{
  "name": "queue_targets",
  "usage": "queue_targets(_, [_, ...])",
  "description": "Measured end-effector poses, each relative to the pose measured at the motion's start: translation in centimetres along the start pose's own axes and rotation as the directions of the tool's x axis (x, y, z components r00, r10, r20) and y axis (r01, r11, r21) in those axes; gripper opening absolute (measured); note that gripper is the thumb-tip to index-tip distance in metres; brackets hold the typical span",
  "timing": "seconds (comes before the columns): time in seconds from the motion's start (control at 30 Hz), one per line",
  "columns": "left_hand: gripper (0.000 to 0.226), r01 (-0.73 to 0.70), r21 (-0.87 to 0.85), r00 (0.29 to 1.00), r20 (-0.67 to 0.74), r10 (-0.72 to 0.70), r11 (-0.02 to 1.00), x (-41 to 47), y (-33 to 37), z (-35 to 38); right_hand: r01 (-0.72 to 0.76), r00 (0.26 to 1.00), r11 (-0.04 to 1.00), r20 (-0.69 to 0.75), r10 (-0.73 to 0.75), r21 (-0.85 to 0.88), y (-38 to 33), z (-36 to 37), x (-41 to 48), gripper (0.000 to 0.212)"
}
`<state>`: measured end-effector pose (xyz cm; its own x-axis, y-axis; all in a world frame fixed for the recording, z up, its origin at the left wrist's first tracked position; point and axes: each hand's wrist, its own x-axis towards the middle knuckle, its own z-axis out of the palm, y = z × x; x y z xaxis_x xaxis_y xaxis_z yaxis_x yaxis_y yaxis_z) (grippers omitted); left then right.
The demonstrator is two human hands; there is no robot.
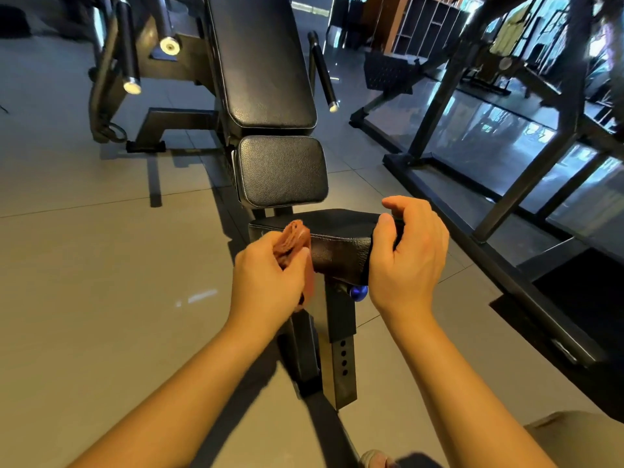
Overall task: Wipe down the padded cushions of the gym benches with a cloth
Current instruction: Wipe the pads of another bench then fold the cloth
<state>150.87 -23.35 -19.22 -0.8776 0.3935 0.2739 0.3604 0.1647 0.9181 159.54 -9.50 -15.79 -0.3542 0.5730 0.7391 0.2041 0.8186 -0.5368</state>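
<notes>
A black gym bench runs away from me, with a long back cushion (263, 62), a square seat cushion (282, 170) and a small front pad (337, 241) nearest me. My left hand (266, 278) grips a reddish-brown cloth (292, 239) and holds it against the left end of the front pad. My right hand (408, 251) curls round the pad's right end, thumb on the near face. Part of the cloth is hidden under my left fingers.
A blue knob (358, 292) sticks out under the front pad, above a black post with holes (343, 359). A black machine frame (499, 184) stands to the right. Bar handles (130, 52) of another machine are at the far left. Tiled floor (101, 265) lies to the left.
</notes>
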Motion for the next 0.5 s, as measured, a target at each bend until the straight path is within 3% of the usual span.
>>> queue_targets(0.07, [0.017,0.126,0.013,0.992,0.010,-0.126,0.992,0.9,-1.6,-0.3,-0.001,1.000,1.000,-0.001,0.001,0.003,-0.1,-0.1,-0.1,0.031])
queue_targets(0.1, [0.017,0.124,0.002,0.992,-0.002,-0.124,0.992,0.8,-1.5,-0.2,-0.002,1.000,1.000,0.001,0.002,0.006,-0.2,-0.1,-0.1,0.031])
queue_targets(0.27, [0.013,-0.177,-0.086,0.984,-0.001,0.177,0.981,-1.1,2.4,0.7,0.008,1.000,1.000,0.002,-0.008,0.005,-0.1,-0.1,0.2,0.030])
queue_targets(0.43, [0.012,0.081,-0.024,0.997,-0.004,-0.081,0.996,1.0,-1.1,-0.1,-0.007,1.000,1.000,0.005,0.007,0.011,-0.2,0.0,0.0,0.030])
queue_targets(0.5, [0.013,0.006,-0.041,0.999,-0.032,-0.007,0.999,0.1,0.0,0.2,-0.008,1.000,1.000,0.005,0.008,0.015,-0.3,-0.1,0.0,0.030])
